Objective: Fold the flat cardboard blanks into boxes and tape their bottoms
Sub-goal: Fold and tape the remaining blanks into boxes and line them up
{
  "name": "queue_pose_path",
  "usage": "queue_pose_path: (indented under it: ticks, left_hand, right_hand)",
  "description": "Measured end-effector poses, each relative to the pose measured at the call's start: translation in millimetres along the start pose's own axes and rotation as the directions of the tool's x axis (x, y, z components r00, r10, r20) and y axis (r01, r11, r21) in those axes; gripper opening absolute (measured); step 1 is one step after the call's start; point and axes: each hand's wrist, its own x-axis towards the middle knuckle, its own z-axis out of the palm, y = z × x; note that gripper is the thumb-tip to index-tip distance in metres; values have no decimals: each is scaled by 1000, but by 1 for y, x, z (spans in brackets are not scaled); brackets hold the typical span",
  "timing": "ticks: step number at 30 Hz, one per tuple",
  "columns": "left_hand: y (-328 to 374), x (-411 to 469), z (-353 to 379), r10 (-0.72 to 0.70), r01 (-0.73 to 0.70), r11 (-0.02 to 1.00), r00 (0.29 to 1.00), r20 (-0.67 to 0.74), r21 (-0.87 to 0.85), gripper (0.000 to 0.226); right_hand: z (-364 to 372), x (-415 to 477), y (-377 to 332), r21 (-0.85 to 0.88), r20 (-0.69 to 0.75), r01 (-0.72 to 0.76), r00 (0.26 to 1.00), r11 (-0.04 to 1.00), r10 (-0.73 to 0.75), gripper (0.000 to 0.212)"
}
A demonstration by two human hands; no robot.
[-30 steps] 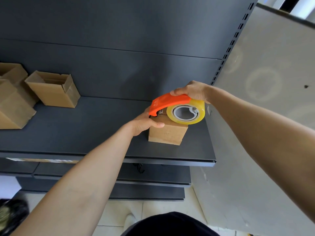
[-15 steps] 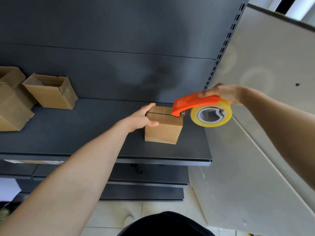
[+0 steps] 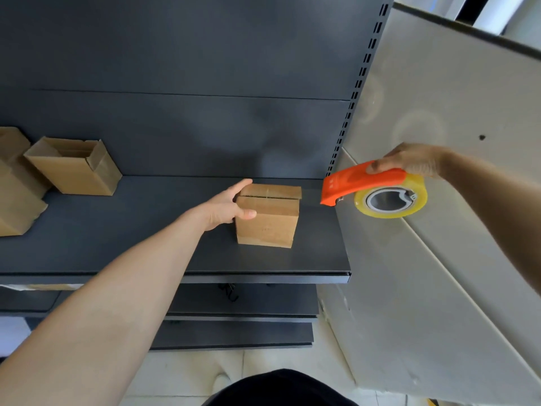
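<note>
Left hand grips the box on its left side. The thumb lies across the front face and the fingers reach over the top far edge; the palm side is hidden against the cardboard. Right hand is closed over the back of the orange tape dispenser. Only the thumb tip and knuckles show, the other fingers are hidden behind it.

The yellowish tape roll sits in the dispenser, whose nose points at the box's top right corner but stays apart from it. A faint clear strip may span that gap — too hard to make out.

The box stands on the dark shelf, flaps closed on top with the seam visible, near the shelf's right end and back from the front lip. Bare shelf lies to its left. An open box sits well apart at far left, with more cardboard cut off by the frame edge. A white panel closes off the right side just beside the shelf end.
</note>
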Motion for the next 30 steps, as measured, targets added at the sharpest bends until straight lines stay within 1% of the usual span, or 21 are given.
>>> queue_pose_path:
  ticks: [2, 4, 10, 17, 19, 20, 22, 23, 25, 27, 29, 30]
  left_hand:
    - [1, -2, 0, -6, 6, 1000, 1000, -4, -3, 84]
    - [2, -2, -1, -15, 15, 1000, 1000, -2, 3, 84]
    - [1, 0, -1, -20, 20, 1000, 1000, -2, -6, 85]
    - [3, 0, 2, -38, 37, 998, 999, -19, -50, 80]
    - [6, 3, 5, -66, 65, 997, 997, -46, -38, 71]
    - [7, 5, 9, -98, 97, 995, 993, -60, -20, 70]
    - [3, 8, 19, -175, 177, 984, 981, -82, 14, 81]
    - [1, 10, 24, -175, 176, 984, 980, -96, 4, 78]
    - [1, 12, 30, -146, 140, 988, 984, -101, -68, 58]
    - [0, 15, 32, -149, 135, 978, 986, -80, -157, 42]
    - [2, 16, 35, -144, 121, 963, 986, -80, -240, 36]
    - [1, 17, 36, -151, 120, 954, 984, -92, -275, 38]
  right_hand:
    - [8, 8, 0, -57, 5, -22, 1000, 998, 23, 46]
    - [15, 15, 2, -76, 13, -31, 999, 997, 32, 43]
    - [27, 26, 8, -69, 28, -32, 999, 997, 34, 39]
    - [44, 40, 4, -79, 43, -12, 999, 997, 16, 45]
    - [48, 43, 2, -82, 43, -9, 999, 997, 12, 45]
    - [49, 44, 2, -84, 46, -7, 999, 996, 11, 44]
    - [50, 45, 2, -95, 54, -9, 998, 995, 14, 43]
    - [50, 45, 2, -97, 56, -12, 998, 995, 17, 43]
    - [50, 46, 3, -88, 49, -17, 999, 996, 22, 44]
    - [51, 45, 3, -93, 54, -16, 998, 996, 21, 44]
    - [51, 45, 1, -95, 52, -12, 998, 995, 17, 43]
    - [52, 45, 1, -96, 52, -10, 999, 995, 15, 44]
